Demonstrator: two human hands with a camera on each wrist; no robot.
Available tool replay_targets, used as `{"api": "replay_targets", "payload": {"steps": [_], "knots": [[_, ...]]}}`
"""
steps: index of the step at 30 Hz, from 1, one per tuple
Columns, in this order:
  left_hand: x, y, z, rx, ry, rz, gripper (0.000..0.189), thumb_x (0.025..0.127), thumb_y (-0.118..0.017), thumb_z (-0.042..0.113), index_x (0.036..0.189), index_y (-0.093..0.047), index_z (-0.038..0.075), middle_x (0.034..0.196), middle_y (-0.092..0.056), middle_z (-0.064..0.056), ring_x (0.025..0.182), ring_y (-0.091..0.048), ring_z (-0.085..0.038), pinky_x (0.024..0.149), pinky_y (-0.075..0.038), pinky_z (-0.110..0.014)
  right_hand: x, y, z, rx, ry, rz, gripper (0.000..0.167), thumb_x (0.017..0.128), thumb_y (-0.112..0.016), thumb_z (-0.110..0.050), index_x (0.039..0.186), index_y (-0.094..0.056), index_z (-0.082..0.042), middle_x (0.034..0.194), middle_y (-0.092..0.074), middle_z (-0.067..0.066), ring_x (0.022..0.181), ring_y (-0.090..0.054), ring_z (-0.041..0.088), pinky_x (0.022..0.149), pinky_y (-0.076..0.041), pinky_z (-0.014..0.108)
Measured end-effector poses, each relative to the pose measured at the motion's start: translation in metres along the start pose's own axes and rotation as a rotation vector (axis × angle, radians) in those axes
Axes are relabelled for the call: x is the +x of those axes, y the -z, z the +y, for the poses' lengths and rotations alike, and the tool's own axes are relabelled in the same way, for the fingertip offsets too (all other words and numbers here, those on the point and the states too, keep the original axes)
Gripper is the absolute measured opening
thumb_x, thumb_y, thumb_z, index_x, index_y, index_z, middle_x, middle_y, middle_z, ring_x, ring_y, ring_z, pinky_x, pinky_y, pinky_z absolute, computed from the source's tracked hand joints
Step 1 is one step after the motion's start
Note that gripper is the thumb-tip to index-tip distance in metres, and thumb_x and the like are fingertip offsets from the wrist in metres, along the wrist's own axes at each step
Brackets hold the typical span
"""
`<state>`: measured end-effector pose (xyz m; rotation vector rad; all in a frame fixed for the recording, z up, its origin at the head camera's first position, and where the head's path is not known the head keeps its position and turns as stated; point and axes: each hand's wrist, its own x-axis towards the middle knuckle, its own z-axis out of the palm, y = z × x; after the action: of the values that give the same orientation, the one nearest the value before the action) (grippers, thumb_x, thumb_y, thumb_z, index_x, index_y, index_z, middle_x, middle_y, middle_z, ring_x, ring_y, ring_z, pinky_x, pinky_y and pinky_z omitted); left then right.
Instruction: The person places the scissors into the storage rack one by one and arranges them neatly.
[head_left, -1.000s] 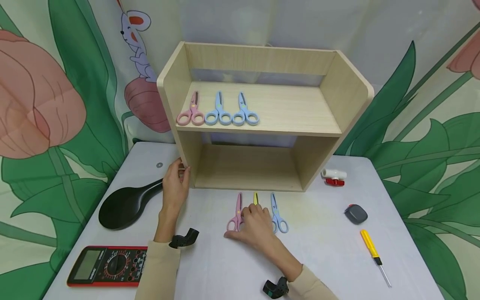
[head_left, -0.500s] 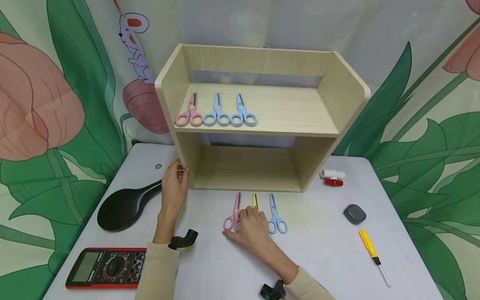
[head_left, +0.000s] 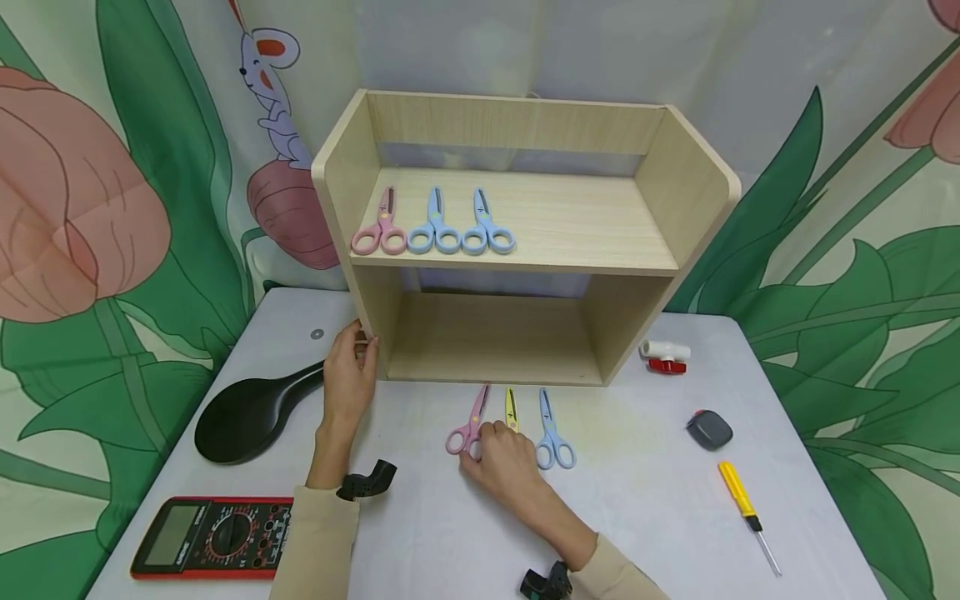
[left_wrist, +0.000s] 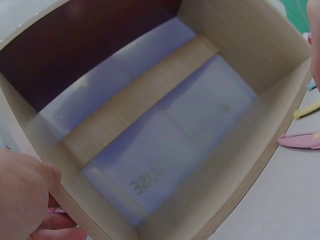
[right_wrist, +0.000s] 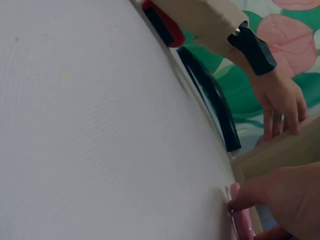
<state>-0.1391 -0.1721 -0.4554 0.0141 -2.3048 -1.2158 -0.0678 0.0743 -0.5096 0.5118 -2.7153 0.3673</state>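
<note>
My left hand (head_left: 351, 375) grips the front edge of the left side panel of a pale wooden shelf (head_left: 517, 269), thumb on the edge and fingers outside it in the left wrist view. On the table before the shelf, my right hand (head_left: 510, 467) pinches the right handle ring of pink scissors (head_left: 471, 425), its thumb pressed against them in the right wrist view. Yellow scissors (head_left: 511, 408) lie under the right hand's fingers, their handles hidden. Light blue scissors (head_left: 551, 433) lie just to the right. All these blades point at the shelf.
On the upper board stand in a row pink scissors (head_left: 385, 225) and two light blue pairs (head_left: 433, 225). A black ladle-shaped spoon (head_left: 243, 417) and a multimeter (head_left: 213, 536) lie left. At right are a white valve (head_left: 666, 354), a tape measure (head_left: 710, 429) and a screwdriver (head_left: 750, 508).
The right thumb has moved in from the table onto the pink scissors' ring. Those scissors have turned slightly, blades tipping to the right. The left hand keeps its place.
</note>
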Motion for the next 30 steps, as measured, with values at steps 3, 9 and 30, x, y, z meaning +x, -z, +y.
{"api": "replay_targets", "payload": {"steps": [3,9,30], "knots": [[0.0,0.0,0.0,-0.001,0.005,-0.003,0.036,0.101,-0.06,0.012,0.133,-0.053,-0.002,0.117,-0.062,-0.024,0.102,-0.069,-0.037,0.081,-0.063,-0.048,0.0,0.003,0.0,0.048,-0.022,-0.056,0.031,0.074,-0.079,-0.028,0.066,-0.055,-0.01,0.062,-0.05,0.002,0.048,-0.047,0.017,0.039,-0.038,0.031],[0.0,0.0,-0.001,0.009,0.014,-0.004,0.037,0.101,-0.06,0.013,0.134,-0.053,-0.002,0.118,-0.061,-0.024,0.103,-0.068,-0.036,0.082,-0.063,-0.048,0.004,0.009,0.002,0.127,-0.014,-0.121,0.026,0.073,-0.078,-0.025,0.069,-0.06,-0.008,0.064,-0.049,0.001,0.05,-0.041,0.013,0.042,-0.039,0.028],[0.0,0.0,-0.001,-0.002,-0.008,0.008,0.036,0.101,-0.06,0.012,0.133,-0.054,-0.002,0.116,-0.062,-0.024,0.101,-0.069,-0.037,0.08,-0.062,-0.049,0.032,0.086,-0.004,0.366,0.315,0.174,0.026,0.074,-0.081,-0.014,0.097,-0.07,-0.005,0.075,-0.058,-0.001,0.062,-0.051,0.006,0.053,-0.045,0.008]]}}
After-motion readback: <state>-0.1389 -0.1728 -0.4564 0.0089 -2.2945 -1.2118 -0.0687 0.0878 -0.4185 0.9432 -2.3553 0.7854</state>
